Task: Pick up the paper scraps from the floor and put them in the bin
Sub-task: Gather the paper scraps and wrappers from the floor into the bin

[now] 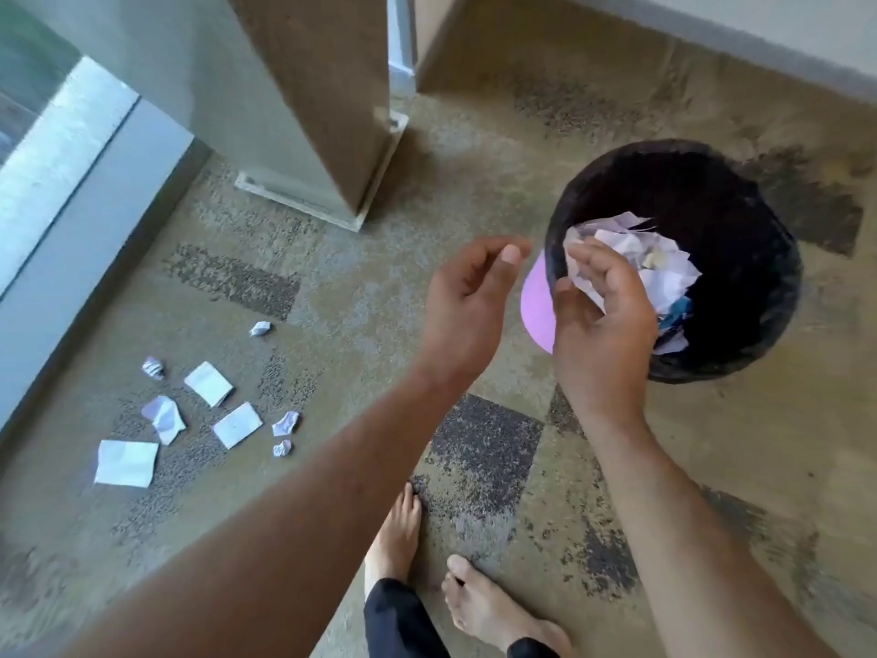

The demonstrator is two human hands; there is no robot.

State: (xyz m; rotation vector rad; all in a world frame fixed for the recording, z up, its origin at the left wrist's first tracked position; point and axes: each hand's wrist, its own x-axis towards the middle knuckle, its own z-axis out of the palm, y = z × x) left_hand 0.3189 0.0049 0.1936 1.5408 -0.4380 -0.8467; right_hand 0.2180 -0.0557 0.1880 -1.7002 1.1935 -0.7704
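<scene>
Head view | speckled carpet [474,149] | scraps [209,383] by window | bin [759,325] right

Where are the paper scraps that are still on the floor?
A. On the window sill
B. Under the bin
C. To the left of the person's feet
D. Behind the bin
C: the scraps lie on the floor left of the feet, away from the bin.

White paper scraps [209,410] lie on mottled tan-and-dark carpet [474,448]; the bin [740,353] is black.
</scene>
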